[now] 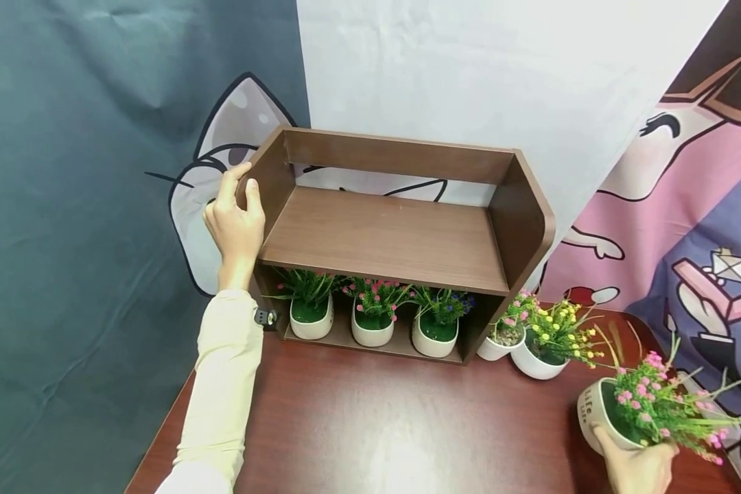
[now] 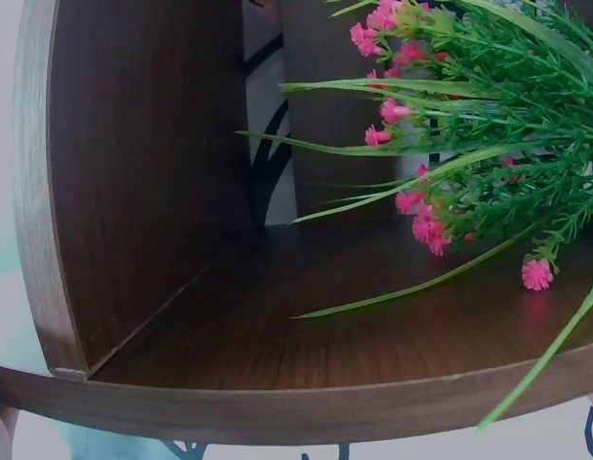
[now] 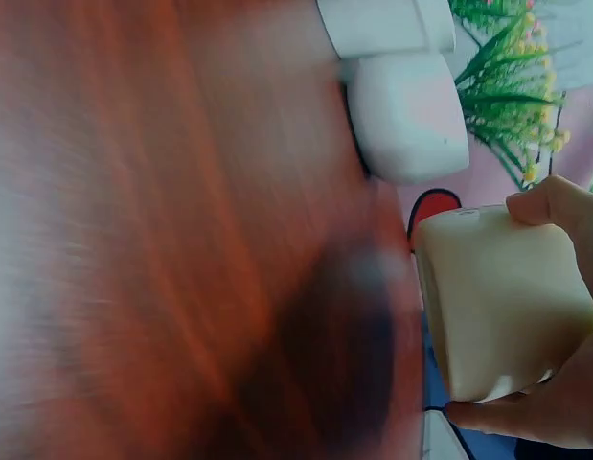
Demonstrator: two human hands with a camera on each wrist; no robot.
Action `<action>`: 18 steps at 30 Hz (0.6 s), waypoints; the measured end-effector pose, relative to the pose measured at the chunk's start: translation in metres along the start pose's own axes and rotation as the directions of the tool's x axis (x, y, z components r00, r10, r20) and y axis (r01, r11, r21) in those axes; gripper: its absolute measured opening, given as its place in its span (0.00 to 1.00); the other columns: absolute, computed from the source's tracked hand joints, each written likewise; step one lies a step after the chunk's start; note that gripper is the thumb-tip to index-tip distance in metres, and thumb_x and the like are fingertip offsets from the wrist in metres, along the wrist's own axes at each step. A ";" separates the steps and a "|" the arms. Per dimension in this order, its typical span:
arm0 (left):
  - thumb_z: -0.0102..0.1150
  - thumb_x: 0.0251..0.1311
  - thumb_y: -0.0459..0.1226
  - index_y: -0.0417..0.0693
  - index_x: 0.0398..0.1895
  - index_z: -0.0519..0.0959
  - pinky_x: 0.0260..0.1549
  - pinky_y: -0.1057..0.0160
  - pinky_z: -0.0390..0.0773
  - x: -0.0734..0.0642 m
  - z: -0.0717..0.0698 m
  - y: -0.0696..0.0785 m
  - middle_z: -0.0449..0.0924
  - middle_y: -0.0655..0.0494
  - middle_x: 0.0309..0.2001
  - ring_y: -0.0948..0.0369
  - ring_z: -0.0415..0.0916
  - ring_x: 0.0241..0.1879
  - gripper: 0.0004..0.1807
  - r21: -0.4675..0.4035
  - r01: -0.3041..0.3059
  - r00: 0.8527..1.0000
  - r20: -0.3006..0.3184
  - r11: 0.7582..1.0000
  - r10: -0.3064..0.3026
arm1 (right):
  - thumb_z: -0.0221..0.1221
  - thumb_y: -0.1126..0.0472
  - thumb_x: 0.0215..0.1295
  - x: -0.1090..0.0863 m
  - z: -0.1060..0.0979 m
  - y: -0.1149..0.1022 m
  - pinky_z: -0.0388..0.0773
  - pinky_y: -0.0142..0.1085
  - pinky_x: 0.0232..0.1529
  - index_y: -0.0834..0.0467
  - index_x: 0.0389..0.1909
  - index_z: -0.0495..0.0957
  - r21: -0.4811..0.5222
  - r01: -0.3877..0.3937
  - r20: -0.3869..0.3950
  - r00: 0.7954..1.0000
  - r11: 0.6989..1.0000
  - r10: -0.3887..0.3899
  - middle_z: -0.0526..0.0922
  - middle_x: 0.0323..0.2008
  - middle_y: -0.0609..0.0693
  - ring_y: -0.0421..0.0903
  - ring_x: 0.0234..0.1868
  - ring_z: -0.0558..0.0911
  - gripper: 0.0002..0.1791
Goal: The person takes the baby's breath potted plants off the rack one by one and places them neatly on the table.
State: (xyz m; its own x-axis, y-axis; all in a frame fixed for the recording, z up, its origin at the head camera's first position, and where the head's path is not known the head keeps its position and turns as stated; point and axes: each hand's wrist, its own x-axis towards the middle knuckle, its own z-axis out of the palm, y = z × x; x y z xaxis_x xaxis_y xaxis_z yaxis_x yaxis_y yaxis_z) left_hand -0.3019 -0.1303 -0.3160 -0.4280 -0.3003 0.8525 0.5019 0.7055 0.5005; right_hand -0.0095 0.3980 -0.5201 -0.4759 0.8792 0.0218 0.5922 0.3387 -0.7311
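At far left, a person's left hand (image 1: 236, 230) grips the front edge of the side panel of a brown wooden desktop shelf (image 1: 385, 237), thumb and forefinger apart with the panel between them; the left wrist view catches only slivers of that hand. A dark device (image 1: 266, 318) sits at its wrist. In the shelf's lower compartment stand three artificial plants in cream pots: one mostly grassy (image 1: 312, 321), one with pink flowers (image 1: 372, 334), one with blue flowers (image 1: 435, 340), their tops partly hidden by the upper board. Just right of the shelf, two white pots stand on the reddish-brown desk (image 1: 407, 412), one pink-flowered (image 1: 497, 346), one yellow-flowered (image 1: 537, 365). At far right, the right hand (image 1: 642, 468) grasps a tilted cream pot lettered "Life" (image 1: 593, 415), full of pink flowers and apparently raised off the desk. Its forearm is cut off; the right wrist view is blurred over the desk.
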 end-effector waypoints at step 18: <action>0.47 0.56 0.40 0.54 0.44 0.76 0.17 0.62 0.54 0.000 -0.001 -0.002 0.77 0.65 0.42 0.57 0.55 0.10 0.14 0.015 -0.010 1.000 0.007 1.000 0.009 | 0.65 0.47 0.38 0.059 0.035 -0.034 0.54 0.55 0.47 0.72 0.56 0.46 0.003 0.191 0.090 0.977 0.982 -0.191 0.61 0.47 0.75 0.71 0.47 0.61 0.53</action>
State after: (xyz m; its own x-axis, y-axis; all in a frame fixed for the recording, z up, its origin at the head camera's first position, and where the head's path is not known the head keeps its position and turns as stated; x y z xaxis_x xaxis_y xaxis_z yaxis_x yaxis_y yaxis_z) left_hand -0.3025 -0.1321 -0.3168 -0.4288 -0.2888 0.8560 0.4945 0.7179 0.4900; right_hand -0.0797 0.4265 -0.5178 -0.6369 0.7645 0.0993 0.4880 0.4996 -0.7157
